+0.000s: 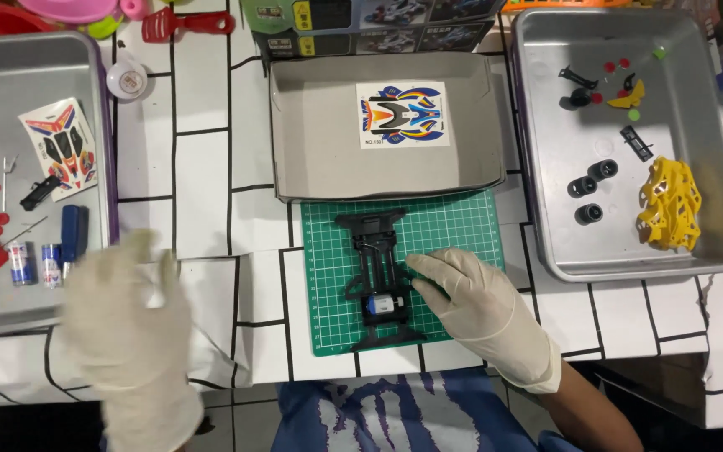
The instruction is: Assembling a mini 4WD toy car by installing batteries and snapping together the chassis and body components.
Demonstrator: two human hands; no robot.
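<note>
Chassis work sits at the centre of our view: the black toy car chassis (377, 280) lies lengthwise on the green cutting mat (453, 230), which gives it a flat, non-slip bed on the table (202, 167) and keeps small parts from rolling off. Our right hand (470, 305), gloved, rests flat beside and against the chassis with its fingers (424, 268) pressing the right edge near the small motor (384, 306); the grip is open, steadying rather than pinching, so the frame stays put. Our left hand (131, 322), also gloved, hangs blurred over the table edge near the left metal tray (43, 314); its fingers look spread and we see nothing in them, though the blur keeps us from being sure. That tray holds a sticker sheet (60, 146), red and green bits, two batteries (35, 264) and a blue-handled screwdriver (73, 234), laid out within easy reach of the left hand. Behind the mat, a grey box lid (311, 159) carries a second sticker sheet (402, 115), parked flat so it stays clean. The right metal tray (713, 151) gathers three black wheels (592, 188), the yellow body shell (671, 205) and small clips, apart from the working space yet close to the right hand.
</note>
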